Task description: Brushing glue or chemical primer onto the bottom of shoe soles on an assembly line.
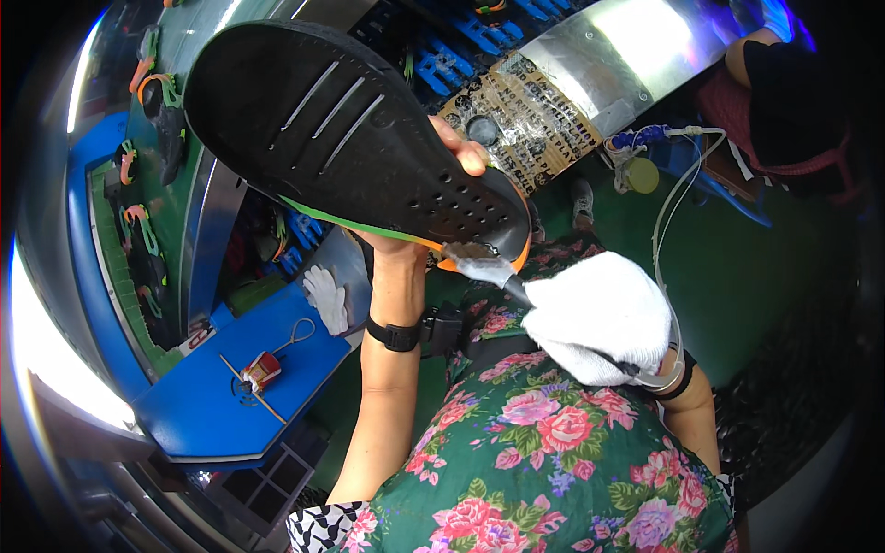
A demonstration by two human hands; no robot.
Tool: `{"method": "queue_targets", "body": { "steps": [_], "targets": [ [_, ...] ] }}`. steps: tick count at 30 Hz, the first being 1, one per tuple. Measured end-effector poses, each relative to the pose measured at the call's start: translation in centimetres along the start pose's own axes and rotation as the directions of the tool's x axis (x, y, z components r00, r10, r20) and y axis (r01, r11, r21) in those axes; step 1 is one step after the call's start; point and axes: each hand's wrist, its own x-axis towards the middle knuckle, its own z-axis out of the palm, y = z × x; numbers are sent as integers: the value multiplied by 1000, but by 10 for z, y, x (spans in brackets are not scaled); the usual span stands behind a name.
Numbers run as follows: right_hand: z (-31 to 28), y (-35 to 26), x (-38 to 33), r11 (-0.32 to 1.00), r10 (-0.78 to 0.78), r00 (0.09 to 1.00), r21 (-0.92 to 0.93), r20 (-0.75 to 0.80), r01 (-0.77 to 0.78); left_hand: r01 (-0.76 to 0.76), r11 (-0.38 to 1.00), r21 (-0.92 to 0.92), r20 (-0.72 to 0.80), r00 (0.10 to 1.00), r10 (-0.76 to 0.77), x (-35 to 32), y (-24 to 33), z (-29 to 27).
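My left hand (398,244) grips a large black shoe-shaped piece (341,138) with its broad flat face up, the fingers wrapped round its far edge. The piece has three slits towards its wide end, several small holes at its narrow end, and a green and orange rim. A white glove or cloth (599,318) covers my right hand, closed round the dark handle of a brush (484,267). The brush's pale, dark-smeared tip touches the rim at the narrow end. From the white covering, a clear tube (656,230) runs up and away. My right fingers are hidden.
On the blue table (198,405) at left lie a whitish glove (327,297), a wire loop (302,329) and a small red container (261,370). Shoe uppers (166,129) ride a green conveyor beyond. Tape-wrapped cardboard (530,115) covers a ledge ahead; another person (784,101) stands far right.
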Motion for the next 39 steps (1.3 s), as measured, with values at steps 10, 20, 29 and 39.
{"method": "queue_targets", "body": {
  "steps": [10,20,29,39],
  "targets": [
    [-1,7,-1,997,-77,996,19,50,76,-34,999,3,98,995,34,6,0,-12],
    [-5,7,-6,999,-30,986,48,163,22,21,999,36,-34,999,-19,2,1,8],
    [6,6,4,998,-27,999,-59,-40,25,21,1000,-14,2,1000,-21,1,-1,1],
    [-2,4,10,984,144,985,118,-99,-132,-1,997,-74,49,999,5,-1,-1,-9]
  ]
}}
